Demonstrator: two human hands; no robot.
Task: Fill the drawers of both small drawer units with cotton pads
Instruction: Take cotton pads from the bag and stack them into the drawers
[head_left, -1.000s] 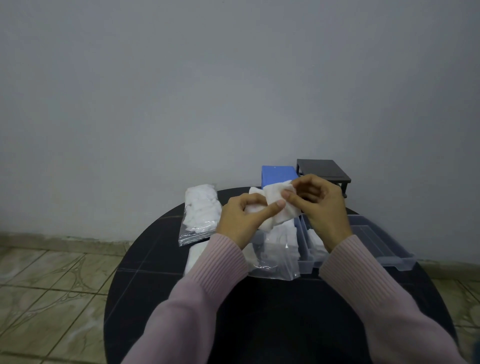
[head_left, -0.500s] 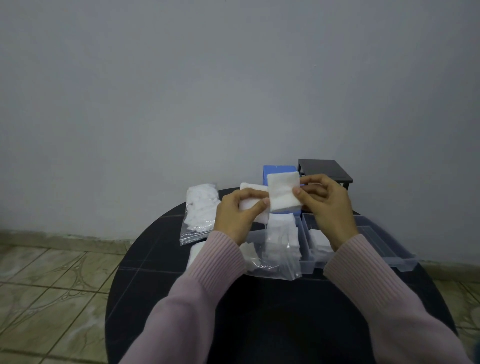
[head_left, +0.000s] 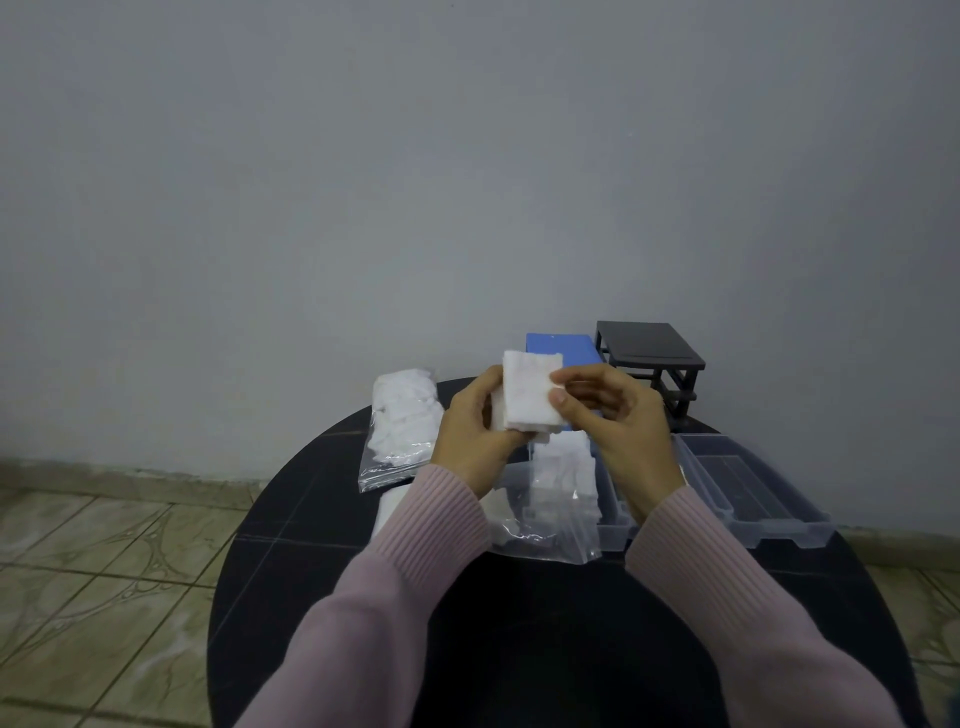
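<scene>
- The step in hand looked like squaring up a small stack of white square cotton pads (head_left: 530, 397) before loading; the stack was held in the air above the round black table (head_left: 322, 499), in front of the blue drawer unit (head_left: 563, 349).
- The left hand (head_left: 475, 431) gripped the stack's left edge with curled fingers; the right hand (head_left: 613, 415) pinched its right edge, thumb on the face.
- Next, the stack probably needed lowering flat into a drawer.
- The clear plastic drawer (head_left: 753, 493) on the right appeared empty; what its neighbour (head_left: 613, 512) held could not be told.
- An open clear plastic bag (head_left: 550, 499) held more pads, as did a second bag (head_left: 400, 426) at the left.
- The black drawer frame (head_left: 654, 364) stood without drawers.
</scene>
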